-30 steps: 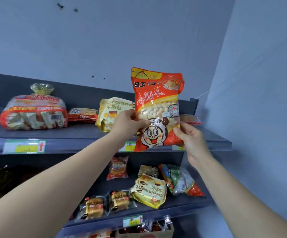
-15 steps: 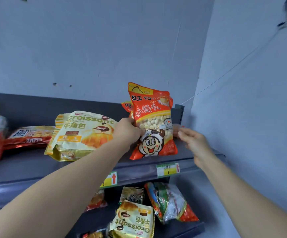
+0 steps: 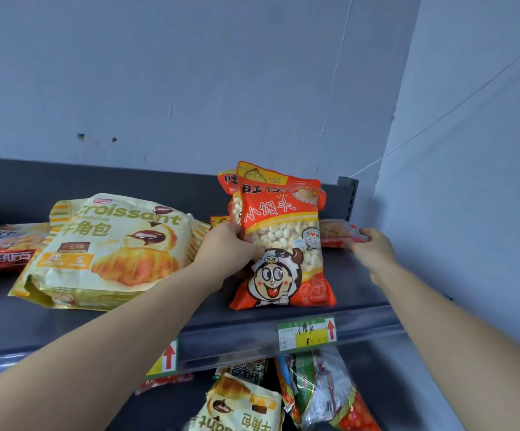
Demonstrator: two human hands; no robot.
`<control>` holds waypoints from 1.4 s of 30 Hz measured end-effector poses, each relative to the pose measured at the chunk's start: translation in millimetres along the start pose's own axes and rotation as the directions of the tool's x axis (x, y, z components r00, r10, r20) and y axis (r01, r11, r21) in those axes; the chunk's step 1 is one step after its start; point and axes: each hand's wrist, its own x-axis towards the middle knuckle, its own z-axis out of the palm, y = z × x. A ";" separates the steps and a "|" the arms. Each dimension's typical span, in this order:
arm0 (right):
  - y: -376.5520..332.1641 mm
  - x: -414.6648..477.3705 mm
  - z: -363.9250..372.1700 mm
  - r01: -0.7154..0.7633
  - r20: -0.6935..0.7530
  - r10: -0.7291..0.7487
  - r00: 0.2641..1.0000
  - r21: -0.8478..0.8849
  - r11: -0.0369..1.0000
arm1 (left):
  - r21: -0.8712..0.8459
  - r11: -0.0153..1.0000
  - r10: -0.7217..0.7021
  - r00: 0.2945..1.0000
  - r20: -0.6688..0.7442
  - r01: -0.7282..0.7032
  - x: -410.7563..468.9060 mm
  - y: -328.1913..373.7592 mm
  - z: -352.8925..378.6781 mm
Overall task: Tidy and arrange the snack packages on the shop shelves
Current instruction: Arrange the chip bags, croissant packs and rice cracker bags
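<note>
**Clerk:** Item one, orange snack bag (image 3: 283, 241). Location?

**Checker:** Top shelf (image 3: 358, 284), right half. It stands upright with its base on the board, leaning back on a second orange bag (image 3: 228, 181) at its 11 o'clock. Price label (image 3: 307, 334) sits at its 6 o'clock.

**Clerk:** Held by?

**Checker:** Left hand (image 3: 230, 248), at the bag's 9 o'clock, fingers curled round its left edge.

**Clerk:** Item two?

**Checker:** Small red packet (image 3: 335, 233), lying flat at the bag's 3 o'clock, near the shelf's back corner. Right hand (image 3: 374, 247) is on it, fingers curled over its near end and gripping it.

**Clerk:** Other stock, same shelf?

**Checker:** Croissant bag (image 3: 112, 244), large, lying tilted at 9 o'clock, just beside the left hand. Flat red pack (image 3: 0, 248) lies beyond it, cut off by the frame edge.

**Clerk:** Step in hand?

**Checker:** By my reading, the orange bag is being stood in its row above the label while the stray packet is cleared from beside it.

**Clerk:** Next move calls for?

**Checker:** Likely a steady left hand until the soft bag stands alone, since it could slump toward 6 o'clock. The packet should come out without brushing the bag, and it needs a place of its own. Lower shelf (image 3: 386, 368) is not yet sorted.
</note>
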 end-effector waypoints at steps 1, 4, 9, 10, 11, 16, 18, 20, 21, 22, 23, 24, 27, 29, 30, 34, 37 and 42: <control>3.1 7.9 2.9 0.010 0.011 -0.010 1.000 -0.040 0.999 | 0.010 1.000 0.001 1.000 -0.001 -0.001 -0.9 0.0 -0.1; 11.6 31.9 12.8 0.024 0.003 -0.023 1.000 -0.129 0.991 | 0.038 0.999 -0.004 1.000 -0.006 0.005 -2.2 -0.6 -0.1; 21.8 61.5 23.0 -0.008 0.034 0.023 0.999 -0.382 0.924 | 0.086 0.996 -0.030 0.999 -0.027 0.032 -3.0 -2.7 -1.6; 23.2 64.4 23.1 -0.019 0.035 0.039 0.999 -0.446 0.895 | 0.085 0.995 -0.039 0.999 -0.033 0.042 -3.8 -3.0 -1.7; 24.6 66.7 23.0 -0.036 0.023 0.055 0.998 -0.504 0.863 | 0.084 0.995 -0.047 0.998 -0.036 0.050 -4.3 -3.1 -1.6; 30.0 71.1 20.0 -0.059 -0.018 0.061 0.998 -0.626 0.778 | 0.103 0.993 -0.054 0.997 -0.048 0.059 -6.3 -2.2 0.1; 30.3 68.7 17.6 -0.023 -0.022 0.012 1.000 -0.593 0.805 | 0.111 0.992 -0.055 0.997 -0.052 0.060 -6.7 -2.0 1.2; 27.3 62.1 14.1 0.027 -0.016 -0.041 0.999 -0.521 0.853 | 0.122 0.991 -0.055 0.997 -0.056 0.061 -7.5 -1.8 2.0; 26.3 59.7 12.4 0.031 -0.037 -0.056 0.998 -0.478 0.878 | 0.126 0.990 -0.051 0.997 -0.061 0.058 -8.0 -1.5 2.5; 24.3 55.4 10.3 0.030 -0.079 -0.069 0.994 -0.420 0.907 | 0.132 0.990 -0.045 0.997 -0.069 0.054 -8.7 -1.7 2.9; 21.1 48.4 7.7 0.018 -0.150 -0.072 0.986 -0.333 0.943 | 0.142 0.989 -0.035 0.996 -0.081 0.046 -9.7 -2.0 3.6; 17.7 42.0 6.2 0.005 -0.242 -0.061 0.968 -0.226 0.974 | 0.161 0.986 -0.021 0.995 -0.097 0.036 -10.6 -2.5 4.3; 3.2 28.0 -0.1 -0.017 -0.431 0.060 0.900 0.102 0.995 | 0.217 0.976 0.031 0.989 -0.147 0.002 -15.3 -2.4 6.6; -14.8 22.0 -7.4 0.013 -0.475 0.136 0.870 0.298 0.955 | 0.210 0.977 0.054 0.987 -0.152 -0.021 -18.7 -2.7 7.1; -27.0 17.5 -12.6 0.047 -0.486 0.160 0.859 0.387 0.921 | 0.207 0.978 0.065 0.986 -0.152 -0.033 -21.0 -2.8 7.1; -74.3 -5.5 -31.1 0.221 -0.528 0.100 0.843 0.510 0.831 | 0.235 0.965 0.154 0.975 -0.159 -0.114 -33.4 1.4 4.9; -100.5 -39.3 -35.1 0.378 -0.552 -0.046 0.833 0.505 0.776 | 0.250 0.936 0.296 0.939 -0.175 -0.248 -52.4 11.5 -1.9; -132.3 -119.3 -30.0 0.537 -0.383 -0.383 0.840 0.489 0.688 | -0.253 0.933 0.231 0.965 -0.120 -0.255 -87.2 35.0 -34.6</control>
